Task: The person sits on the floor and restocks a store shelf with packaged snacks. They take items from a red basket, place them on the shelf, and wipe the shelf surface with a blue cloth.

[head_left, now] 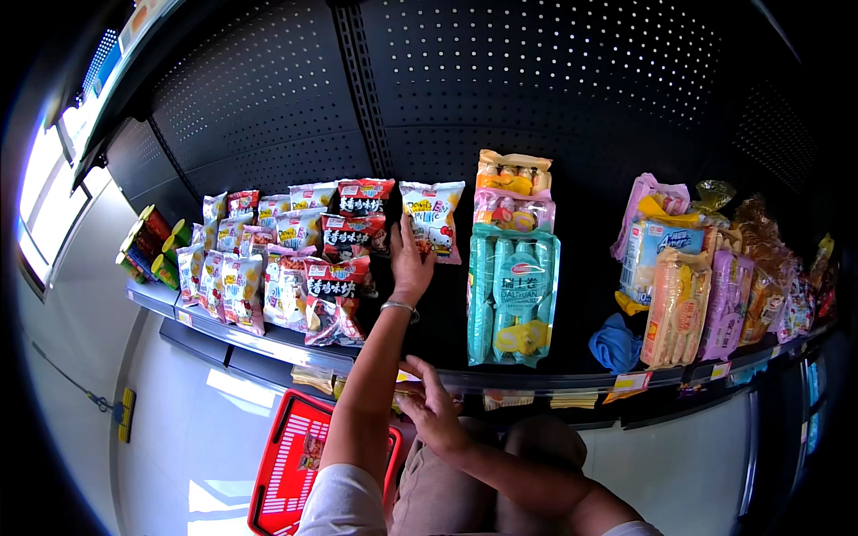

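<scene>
My left hand (pixel 410 264) reaches over the black shelf, fingers upright against the left side of a white snack bag (pixel 434 213) with a cartoon cat on it. Its thumb touches the bag's lower front, and no firm grip shows. My right hand (pixel 432 412) is low, near the shelf's front edge and above my knees. Its fingers are apart and bent, with nothing plainly held. Left of my left hand stand rows of white snack bags (pixel 242 291) and red-and-black snack bags (pixel 337 288). To its right, a teal pack of Swiss rolls (pixel 515 298) stands before pink and orange packs.
A red shopping basket (pixel 273 462) with a small packet inside sits on the floor at lower left. Snack canisters (pixel 165 268) lie stacked at the shelf's left end. A crumpled blue cloth (pixel 615 344) lies beside more bakery packs (pixel 676 308). Perforated back panels (pixel 436 120) rise behind.
</scene>
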Action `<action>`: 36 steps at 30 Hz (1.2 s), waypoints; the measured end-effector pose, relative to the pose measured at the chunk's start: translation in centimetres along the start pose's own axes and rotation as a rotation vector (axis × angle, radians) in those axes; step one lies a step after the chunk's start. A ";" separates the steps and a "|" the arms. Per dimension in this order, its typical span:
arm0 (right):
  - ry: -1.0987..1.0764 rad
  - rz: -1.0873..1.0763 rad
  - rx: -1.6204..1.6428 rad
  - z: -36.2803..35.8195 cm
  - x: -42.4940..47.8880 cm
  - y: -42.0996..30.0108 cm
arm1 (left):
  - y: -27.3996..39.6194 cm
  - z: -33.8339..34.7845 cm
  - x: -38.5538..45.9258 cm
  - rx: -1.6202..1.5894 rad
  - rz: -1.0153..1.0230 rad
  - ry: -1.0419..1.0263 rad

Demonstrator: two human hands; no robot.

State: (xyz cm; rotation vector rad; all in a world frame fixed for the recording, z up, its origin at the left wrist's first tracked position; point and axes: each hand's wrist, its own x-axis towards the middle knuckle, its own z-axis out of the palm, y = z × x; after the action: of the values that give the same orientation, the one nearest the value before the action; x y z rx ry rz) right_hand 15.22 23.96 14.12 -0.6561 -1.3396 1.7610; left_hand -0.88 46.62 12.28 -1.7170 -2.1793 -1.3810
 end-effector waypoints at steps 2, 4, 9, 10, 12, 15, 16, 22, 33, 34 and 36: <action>0.012 0.006 0.001 0.1 -0.1 0.3 | 0.4 -0.9 -0.5 -0.030 0.023 0.032; 0.029 0.009 -0.017 0.1 -0.5 0.5 | 1.4 -2.1 -1.9 -0.066 0.053 0.074; 0.036 0.022 0.117 -0.4 -1.4 0.3 | 5.4 -10.5 -10.0 -0.524 0.131 -0.017; 0.010 0.073 0.118 -0.5 -1.8 0.7 | 6.1 -13.0 -12.5 -0.534 0.122 -0.007; -0.039 0.151 0.121 0.3 -2.9 3.0 | 4.7 -17.3 -18.0 -0.517 0.051 0.013; -0.204 0.003 -0.220 1.4 -4.3 2.7 | 0.8 -22.8 -27.1 -0.431 -0.190 0.094; -0.224 -0.100 -0.255 1.2 -4.3 3.6 | -0.4 -24.2 -30.1 -0.380 -0.242 0.147; -0.313 -0.022 -0.465 2.2 -5.2 3.4 | -10.1 -28.3 -49.4 -0.062 -0.887 0.257; -0.485 0.065 -0.489 11.8 -7.6 11.6 | -17.1 -19.5 -55.5 -0.561 -1.471 0.114; -0.472 0.041 -0.661 11.1 -7.9 12.1 | -17.6 -18.2 -55.3 -0.613 -1.424 0.185; -0.473 0.045 -0.705 10.2 -8.0 12.7 | -19.2 -15.6 -55.5 -0.672 -1.372 0.344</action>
State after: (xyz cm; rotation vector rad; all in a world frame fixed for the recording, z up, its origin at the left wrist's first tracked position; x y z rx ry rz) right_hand 7.71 10.46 4.62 -0.6536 -2.3346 1.5073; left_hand -2.03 -5.46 -18.98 0.4186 -2.8096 -2.5101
